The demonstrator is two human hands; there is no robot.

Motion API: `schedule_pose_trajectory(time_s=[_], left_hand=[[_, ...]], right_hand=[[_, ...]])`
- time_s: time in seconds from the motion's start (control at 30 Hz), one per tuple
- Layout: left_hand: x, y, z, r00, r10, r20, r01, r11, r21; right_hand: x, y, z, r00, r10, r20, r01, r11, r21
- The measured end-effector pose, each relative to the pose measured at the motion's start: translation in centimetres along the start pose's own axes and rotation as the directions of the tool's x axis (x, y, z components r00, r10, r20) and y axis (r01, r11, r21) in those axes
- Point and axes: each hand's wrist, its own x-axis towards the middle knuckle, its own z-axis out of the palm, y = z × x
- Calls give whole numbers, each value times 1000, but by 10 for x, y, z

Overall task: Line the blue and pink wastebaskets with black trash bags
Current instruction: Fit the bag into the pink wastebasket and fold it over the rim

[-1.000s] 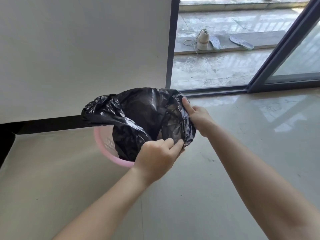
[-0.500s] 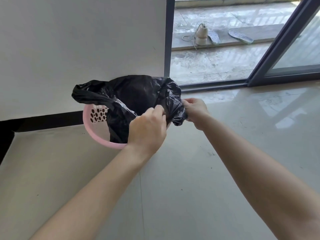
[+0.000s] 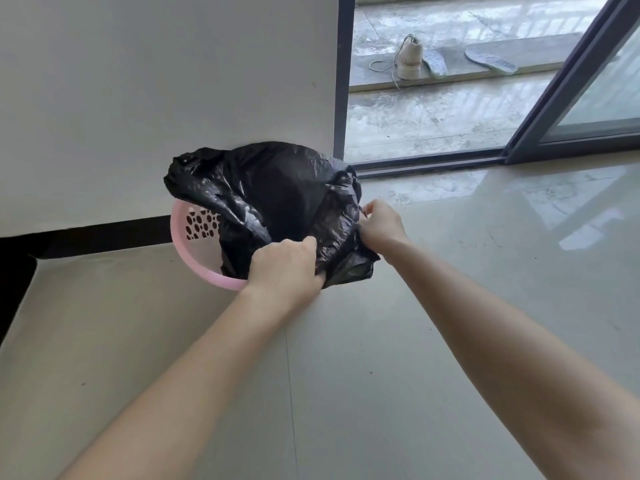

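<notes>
Glossy tiled floor beside white wall: black trash bag tugged lower over right rim of pink wastebasket than a second ago (left rim still bare), hem clenched in left hand and right hand; lining roughly half done.

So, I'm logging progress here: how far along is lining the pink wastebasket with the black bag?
Done: the black trash bag is open and sits in the pink wastebasket, draped over its right rim. In hand: the left hand and right hand each grip the bag's edge at the near-right rim. Left: the left rim is bare, with bag bunched above it. Nothing else of the job is in view.
</notes>
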Motion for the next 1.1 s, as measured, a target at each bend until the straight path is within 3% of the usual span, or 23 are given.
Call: schedule_pose_trajectory(time_s=[0.07,0.17,0.2,0.27,0.33,0.43,0.53,0.63,0.67,0.73,0.8,0.83,0.9,0.97,1.1], left_hand=[[-5,-3,8,1000,27,-14,-25,995,100],[-10,1,11,998,59,-22,-56,991,125],[-10,2,11,998,51,-22,-48,992,115],[-9,6,12,999,43,-25,-40,991,125],[-11,17,12,997,81,-15,-78,986,144],[-14,40,13,989,146,30,-148,983,107],[-8,36,1,975,177,137,-164,982,-98],[1,10,-35,933,230,276,-105,910,-401],[3,1,-48,959,178,219,-51,873,-486],[9,-18,-66,993,-86,-76,30,831,-556],[16,-45,-75,860,-291,-419,111,909,-403],[20,-62,-74,816,-346,-462,202,921,-332],[23,-98,-65,799,-536,-274,464,838,-285],[18,-125,-50,717,-696,-39,639,678,-364],[4,-142,-25,612,-791,13,575,433,-694]], right_hand=[[-1,6,2,999,-44,8,44,993,-106],[4,2,-4,995,93,40,-99,971,220],[6,-3,-7,993,120,-15,-108,940,324],[10,-18,-14,970,97,-222,-9,931,366],[10,-35,-19,956,-37,-291,139,931,338],[12,-49,-21,951,-270,-149,297,931,211],[18,-43,-19,922,-382,-60,375,921,-109],[18,-35,-16,903,-427,-44,409,888,-211],[19,-35,-16,895,-443,-45,423,877,-230],[18,-38,-13,881,-472,-23,448,851,-275],[14,-43,-8,862,-506,-30,456,801,-387],[10,-46,-5,840,-538,-68,448,760,-470],[-4,-57,2,750,-643,-156,465,680,-566],[-26,-74,11,658,-741,-131,576,608,-546],[-71,-96,41,650,-721,242,736,517,-438]])
